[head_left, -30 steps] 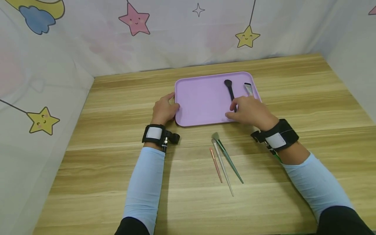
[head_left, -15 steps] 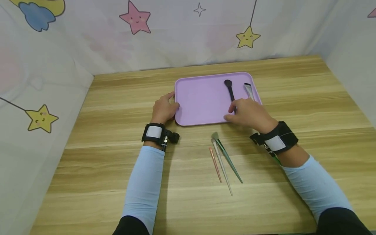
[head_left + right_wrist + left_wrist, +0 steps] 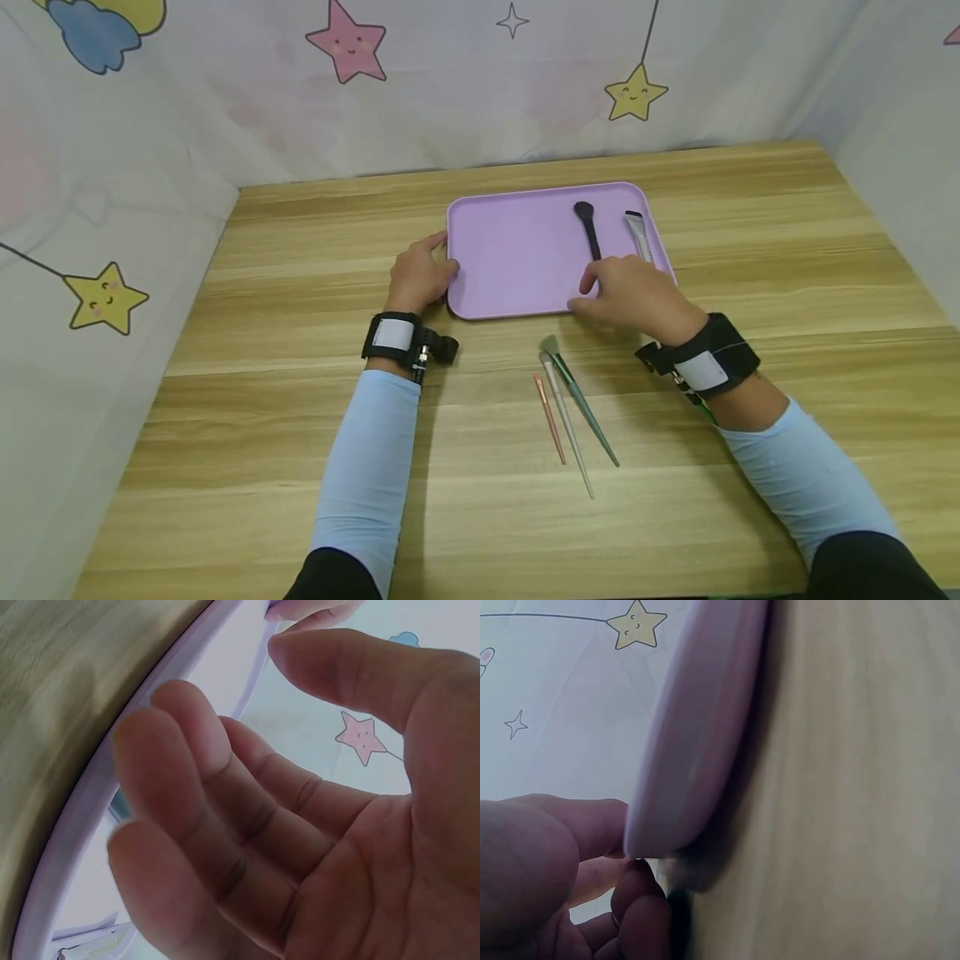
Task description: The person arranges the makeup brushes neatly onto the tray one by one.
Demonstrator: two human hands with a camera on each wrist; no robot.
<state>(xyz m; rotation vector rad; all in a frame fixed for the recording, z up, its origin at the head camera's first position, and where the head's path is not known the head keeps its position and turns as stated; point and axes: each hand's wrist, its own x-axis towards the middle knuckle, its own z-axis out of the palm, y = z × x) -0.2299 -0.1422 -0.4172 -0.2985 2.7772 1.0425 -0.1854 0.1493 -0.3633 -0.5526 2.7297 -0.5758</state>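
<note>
At the tray's left side, my left hand grips the rim of a lilac tray; the left wrist view has the thumb at the rim and curled fingers at its lower side. My right hand hovers over the tray's front right part. Its fingers are loosely bent with nothing between them and the thumb, as the right wrist view shows. Beneath it lie a black makeup brush and a silver-grey makeup brush with a dark tip, their handles partly covered by the hand.
In front of the tray, a green makeup brush, a pale grey makeup brush and a short pink makeup brush lie on the wooden table. A white curtain with printed stars stands behind the table.
My right hand has shifted slightly left and toward me over the tray, baring more of the silver-grey brush. The left hand stays at the rim.
</note>
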